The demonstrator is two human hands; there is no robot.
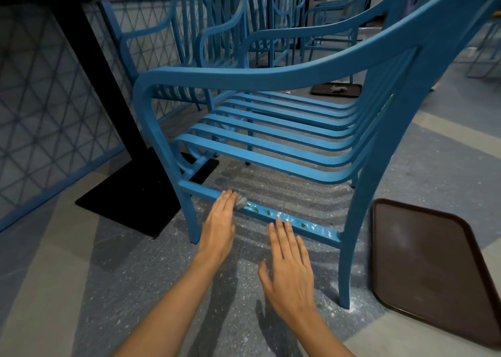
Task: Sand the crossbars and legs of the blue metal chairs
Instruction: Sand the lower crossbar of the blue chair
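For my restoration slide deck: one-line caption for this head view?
Left hand presses a grey sanding pad on a blue chair's lower crossbar; right hand hovers open.

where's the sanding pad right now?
Head view, lower centre: the grey sanding pad sits on the near chair's lower crossbar, under the left hand's fingertips, toward the bar's left end.

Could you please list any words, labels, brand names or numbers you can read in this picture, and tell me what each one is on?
None: no readable text shows anywhere.
The blue chair and its crossbar carry only green and pale patches, not letters.
The brown tray on the floor is plain.
The grey pad under the left hand shows no print.
The far tray holds a small item, too small to check.
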